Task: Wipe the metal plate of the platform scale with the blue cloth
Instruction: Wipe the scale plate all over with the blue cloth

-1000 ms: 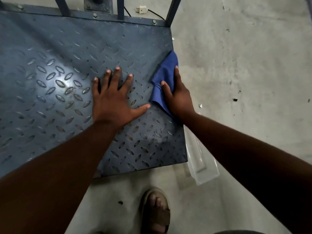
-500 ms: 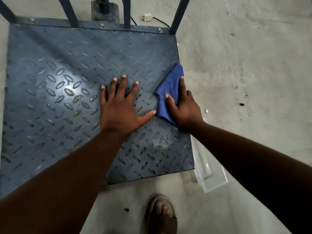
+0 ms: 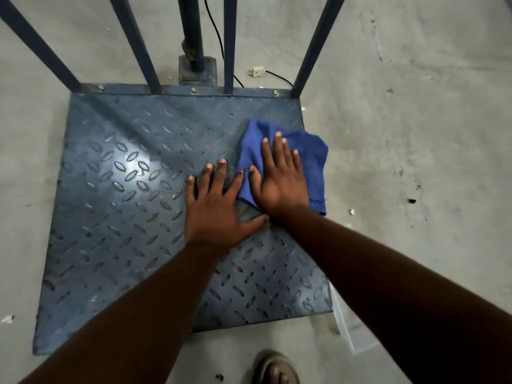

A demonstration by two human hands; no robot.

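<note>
The one blue cloth (image 3: pixel 310 162) is lying at 2 o'clock on the one metal plate (image 3: pixel 124 217), hanging a little over its edge. The right hand (image 3: pixel 279 184) is pressing it flat, fingers straight. The left hand (image 3: pixel 216 214) is resting spread, holding nothing. I judge most of the plate is still waiting.

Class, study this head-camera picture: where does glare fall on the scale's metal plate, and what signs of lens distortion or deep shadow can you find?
Head view: a bright glare patch sits on the left half of the metal plate, washing out its raised pattern; the blue cloth under the right hand shows no glare; the upright bars fan outward, a wide-angle effect; both forearms go nearly black towards the bottom edge.
</note>
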